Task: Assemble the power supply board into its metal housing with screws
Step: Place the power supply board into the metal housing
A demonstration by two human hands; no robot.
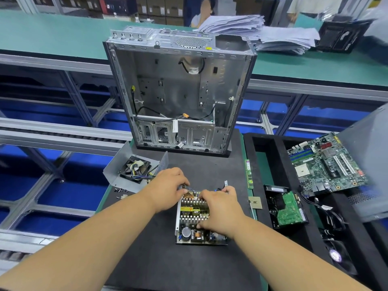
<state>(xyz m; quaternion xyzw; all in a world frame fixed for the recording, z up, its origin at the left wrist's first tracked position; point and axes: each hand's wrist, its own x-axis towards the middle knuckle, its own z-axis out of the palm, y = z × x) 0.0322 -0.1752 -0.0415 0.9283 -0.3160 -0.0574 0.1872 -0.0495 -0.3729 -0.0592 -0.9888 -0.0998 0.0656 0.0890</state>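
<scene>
Far out to the left of both hands lie a few loose screws (121,193) on the dark mat (159,259), and just beyond them the metal housing cover (117,171) with a fan (134,169) resting in it, its wire bundle running toward the left hand.

The left hand (168,189) curls over the far left corner of the power supply board (196,217), fingers hooked where those wires join it; it looks like a hold on the board's edge, though the fingertips are hidden. The right hand (219,211) lies across the finned heatsinks, fingers clasping the far edge and thumb pressing near the round capacitor.

The board seems to sit in its shallow metal tray, directly under both hands. I'd say seating comes first: press evenly, keep wires from under the edge, check the holes line up, then reach left for the screws.

Beyond the hands stands an open computer case (178,91); to the right, a motherboard (327,164).
</scene>
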